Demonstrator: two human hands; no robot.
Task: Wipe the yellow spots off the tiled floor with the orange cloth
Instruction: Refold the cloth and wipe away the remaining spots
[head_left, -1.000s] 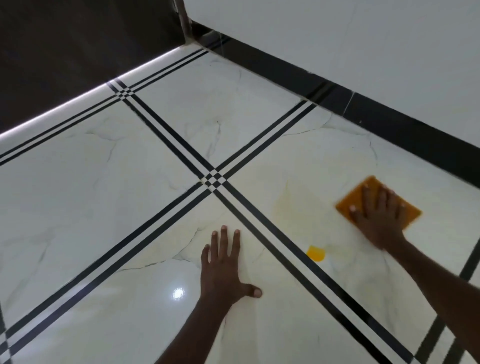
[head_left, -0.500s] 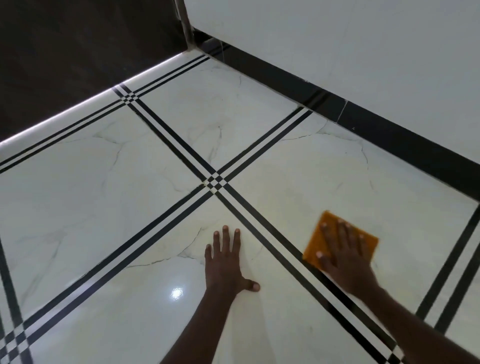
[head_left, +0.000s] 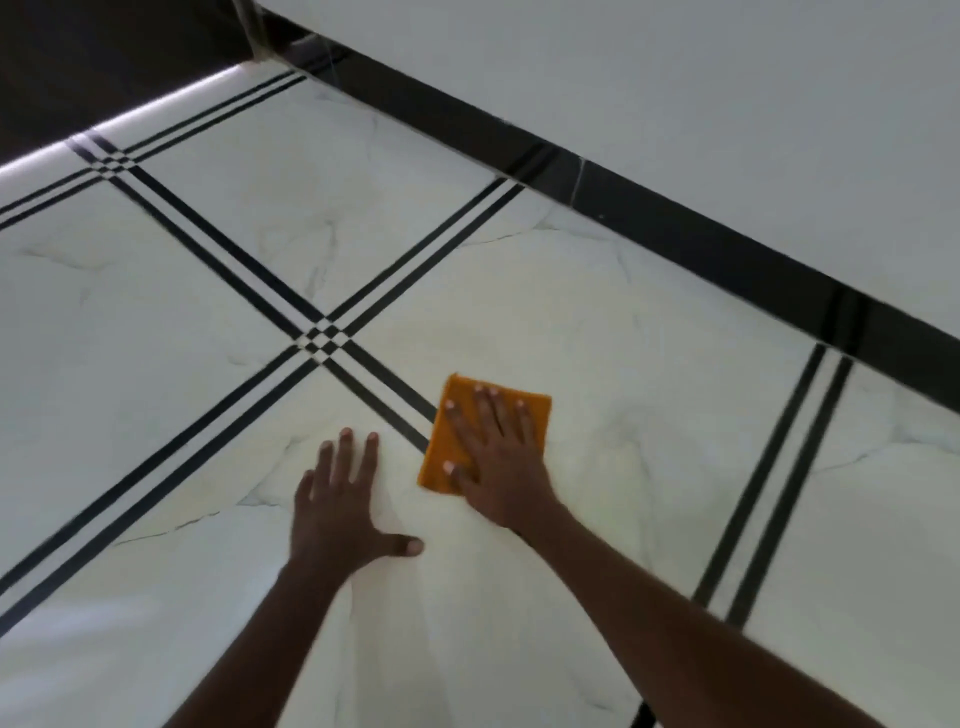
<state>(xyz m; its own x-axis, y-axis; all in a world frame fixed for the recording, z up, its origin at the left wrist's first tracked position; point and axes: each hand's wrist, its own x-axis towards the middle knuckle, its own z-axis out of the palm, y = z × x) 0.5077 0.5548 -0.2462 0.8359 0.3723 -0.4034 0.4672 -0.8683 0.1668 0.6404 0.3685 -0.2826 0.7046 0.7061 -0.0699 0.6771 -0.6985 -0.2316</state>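
The orange cloth (head_left: 445, 431) lies flat on the white marble-look tiled floor (head_left: 649, 415), over the black double stripe just right of the stripe crossing. My right hand (head_left: 496, 457) presses on it with straight, spread fingers and covers most of it. My left hand (head_left: 343, 512) rests flat on the tile just left of the cloth, fingers straight, thumb out to the right. No yellow spot shows in this view; whatever lies under the cloth is hidden.
Black double stripes (head_left: 244, 265) cross near the middle of the floor, with another pair (head_left: 779, 478) at the right. A black skirting (head_left: 675, 234) runs under the white wall (head_left: 675, 93) at the back. A dark panel (head_left: 78, 57) with a lit strip borders the far left.
My right hand has slid the cloth left and toward me, across the place where a yellow spot showed one second ago; that spot is no longer seen. The left hand stays planted.
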